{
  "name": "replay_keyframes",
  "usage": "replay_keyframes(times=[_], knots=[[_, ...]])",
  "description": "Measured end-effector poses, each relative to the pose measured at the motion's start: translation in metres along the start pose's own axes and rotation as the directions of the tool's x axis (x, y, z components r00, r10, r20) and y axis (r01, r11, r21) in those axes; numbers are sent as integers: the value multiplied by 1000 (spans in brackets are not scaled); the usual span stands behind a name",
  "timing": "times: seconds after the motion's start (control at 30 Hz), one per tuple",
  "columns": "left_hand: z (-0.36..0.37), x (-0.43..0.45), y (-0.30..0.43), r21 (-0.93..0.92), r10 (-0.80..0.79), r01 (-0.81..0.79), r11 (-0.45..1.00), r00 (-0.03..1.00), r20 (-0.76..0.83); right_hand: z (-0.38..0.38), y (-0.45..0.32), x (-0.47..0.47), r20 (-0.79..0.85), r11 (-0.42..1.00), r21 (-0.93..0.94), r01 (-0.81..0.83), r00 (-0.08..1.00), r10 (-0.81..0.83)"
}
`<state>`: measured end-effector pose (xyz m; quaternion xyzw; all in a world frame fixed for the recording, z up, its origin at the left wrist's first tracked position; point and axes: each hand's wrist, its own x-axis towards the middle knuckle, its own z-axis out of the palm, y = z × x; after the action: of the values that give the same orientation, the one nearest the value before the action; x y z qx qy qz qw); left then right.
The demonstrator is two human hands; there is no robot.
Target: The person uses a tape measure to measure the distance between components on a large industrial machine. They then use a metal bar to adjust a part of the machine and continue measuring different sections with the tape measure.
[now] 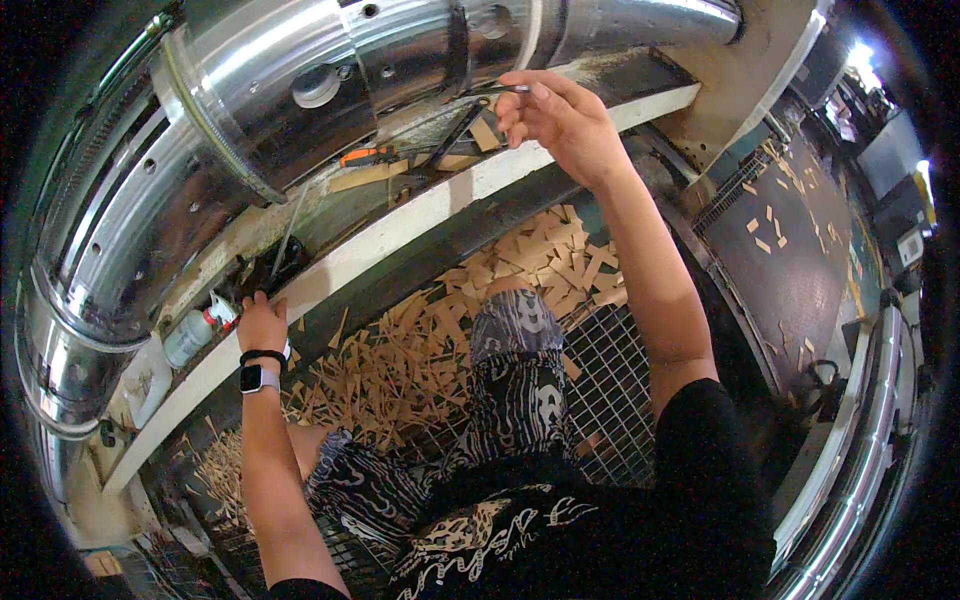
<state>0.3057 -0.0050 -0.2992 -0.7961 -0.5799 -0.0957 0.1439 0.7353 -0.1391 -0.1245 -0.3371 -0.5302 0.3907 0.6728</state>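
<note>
My right hand (559,120) is raised over the pale ledge (397,244), with a thin dark metal tool (513,88) between thumb and fingers. The tool's far end lies close to the large metal cylinder (300,67). On the ledge, left of that hand, are an orange-handled tool (366,156), a black bar-like tool (456,135) and cardboard strips (369,176). My left hand (262,322) rests on the ledge's edge, beside a spray bottle (189,339) with a red and white head. Whether its fingers hold anything cannot be told.
Cardboard scraps (390,367) are heaped below the ledge, around my legs and on a metal grating (611,375). More scraps lie on a dark surface (780,277) at the right. Another metal roller (862,495) runs along the lower right. A white plastic container (146,386) stands left of the bottle.
</note>
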Motion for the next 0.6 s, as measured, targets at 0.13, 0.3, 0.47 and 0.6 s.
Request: replay_keyframes(times=[0.13, 0.3, 0.47, 0.6], knots=[[-15, 0, 7, -6, -37, 38, 999, 996, 85, -6, -4, -2, 76, 555, -786, 273, 933, -352], [-8, 2, 6, -4, -27, 27, 1000, 999, 31, 5, -23, 0, 192, 75, -969, 234, 911, -366], [-9, -2, 0, -13, -23, 23, 1000, 1000, 11, 13, -22, 4, -49, 825, -562, -50, 998, 27], [-20, 0, 9, -4, -76, 77, 997, 993, 87, 16, -20, 2, -23, 889, -457, -40, 999, 34]])
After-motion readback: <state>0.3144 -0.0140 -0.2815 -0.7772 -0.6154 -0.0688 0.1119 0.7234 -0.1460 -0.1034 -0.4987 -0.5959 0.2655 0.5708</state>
